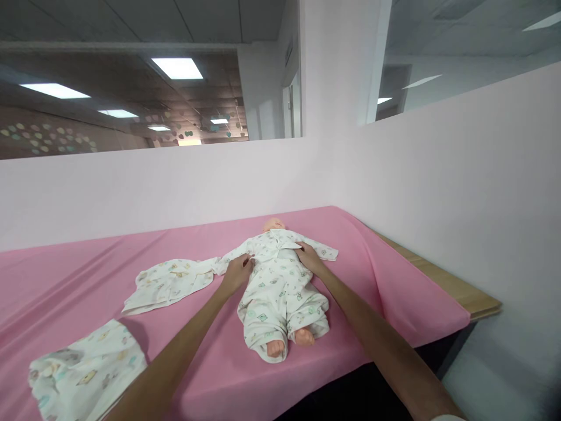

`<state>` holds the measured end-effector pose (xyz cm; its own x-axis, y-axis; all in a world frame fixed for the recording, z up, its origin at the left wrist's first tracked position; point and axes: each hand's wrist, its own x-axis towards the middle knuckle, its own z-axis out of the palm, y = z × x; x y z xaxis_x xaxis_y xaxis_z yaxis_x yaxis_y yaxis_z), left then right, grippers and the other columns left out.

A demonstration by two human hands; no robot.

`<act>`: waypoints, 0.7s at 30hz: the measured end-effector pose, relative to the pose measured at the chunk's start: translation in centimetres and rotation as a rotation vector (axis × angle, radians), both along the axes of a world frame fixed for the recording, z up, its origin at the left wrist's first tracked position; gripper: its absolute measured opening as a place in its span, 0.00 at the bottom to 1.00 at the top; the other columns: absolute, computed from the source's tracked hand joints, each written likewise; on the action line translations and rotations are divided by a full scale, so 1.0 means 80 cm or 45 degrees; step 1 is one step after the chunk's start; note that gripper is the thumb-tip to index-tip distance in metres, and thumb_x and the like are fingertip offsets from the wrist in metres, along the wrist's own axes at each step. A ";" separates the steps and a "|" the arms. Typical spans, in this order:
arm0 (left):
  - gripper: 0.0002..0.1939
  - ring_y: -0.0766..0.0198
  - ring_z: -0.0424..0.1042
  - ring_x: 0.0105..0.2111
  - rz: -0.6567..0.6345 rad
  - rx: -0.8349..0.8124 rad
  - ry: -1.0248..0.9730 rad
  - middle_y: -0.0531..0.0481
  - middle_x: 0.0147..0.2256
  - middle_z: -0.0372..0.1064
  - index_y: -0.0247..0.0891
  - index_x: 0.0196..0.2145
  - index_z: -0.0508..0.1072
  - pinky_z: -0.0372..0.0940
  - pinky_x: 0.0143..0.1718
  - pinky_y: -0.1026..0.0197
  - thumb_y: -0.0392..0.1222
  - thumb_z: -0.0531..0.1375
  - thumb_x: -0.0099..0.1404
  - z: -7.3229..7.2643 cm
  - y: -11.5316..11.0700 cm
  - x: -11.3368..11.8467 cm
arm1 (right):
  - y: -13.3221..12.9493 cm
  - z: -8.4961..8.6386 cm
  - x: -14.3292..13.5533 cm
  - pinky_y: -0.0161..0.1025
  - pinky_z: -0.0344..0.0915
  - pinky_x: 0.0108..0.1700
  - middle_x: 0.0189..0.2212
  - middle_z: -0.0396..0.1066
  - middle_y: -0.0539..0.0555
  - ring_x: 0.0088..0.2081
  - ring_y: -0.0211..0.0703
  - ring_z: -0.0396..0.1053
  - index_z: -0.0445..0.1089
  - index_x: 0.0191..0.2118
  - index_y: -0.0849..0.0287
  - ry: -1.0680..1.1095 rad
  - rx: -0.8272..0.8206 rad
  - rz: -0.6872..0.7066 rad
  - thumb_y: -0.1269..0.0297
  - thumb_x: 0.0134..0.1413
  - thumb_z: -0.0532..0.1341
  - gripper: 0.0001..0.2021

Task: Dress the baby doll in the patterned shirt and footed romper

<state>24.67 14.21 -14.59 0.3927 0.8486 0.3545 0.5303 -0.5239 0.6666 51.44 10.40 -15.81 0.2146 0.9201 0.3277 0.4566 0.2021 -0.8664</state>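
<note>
A baby doll (274,224) lies on its back, its head toward the wall and its bare feet toward me. It wears a white printed long-sleeved baby shirt (268,247) with both sleeves spread out, and matching baby trousers (280,286). My right hand (308,257) is closed on the shirt's lower edge at the doll's right-hand side in view. Across from it, my left hand (239,271) has its fingers pinched together at the shirt's other side edge; the fingertips are partly hidden.
A pink sheet (197,345) covers the table, with the wooden table top (438,280) bare at the right. Another printed garment (173,280) lies left of the doll, touching its sleeve. A folded printed cloth (90,371) is nearer me. White walls (175,187) bound the back and right.
</note>
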 end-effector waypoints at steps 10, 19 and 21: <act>0.13 0.55 0.72 0.36 0.435 -0.065 0.041 0.45 0.30 0.74 0.39 0.25 0.70 0.58 0.35 0.61 0.43 0.52 0.65 0.015 0.084 0.035 | 0.037 0.000 0.012 0.34 0.49 0.28 0.22 0.65 0.47 0.27 0.38 0.61 0.65 0.25 0.57 -0.056 0.019 -0.361 0.60 0.52 0.56 0.09; 0.05 0.52 0.73 0.39 0.516 -0.217 -0.037 0.39 0.36 0.74 0.37 0.34 0.68 0.61 0.35 0.59 0.41 0.56 0.62 -0.022 0.082 0.045 | 0.035 -0.027 0.009 0.36 0.47 0.25 0.16 0.59 0.48 0.23 0.38 0.56 0.58 0.18 0.56 -0.012 -0.113 -0.388 0.54 0.52 0.55 0.16; 0.05 0.56 0.73 0.33 0.396 -0.255 -0.078 0.43 0.32 0.74 0.37 0.33 0.68 0.61 0.31 0.61 0.40 0.55 0.63 -0.028 0.073 0.040 | 0.027 -0.030 0.014 0.35 0.49 0.25 0.17 0.61 0.48 0.23 0.38 0.56 0.60 0.19 0.57 -0.015 -0.145 -0.270 0.57 0.52 0.55 0.14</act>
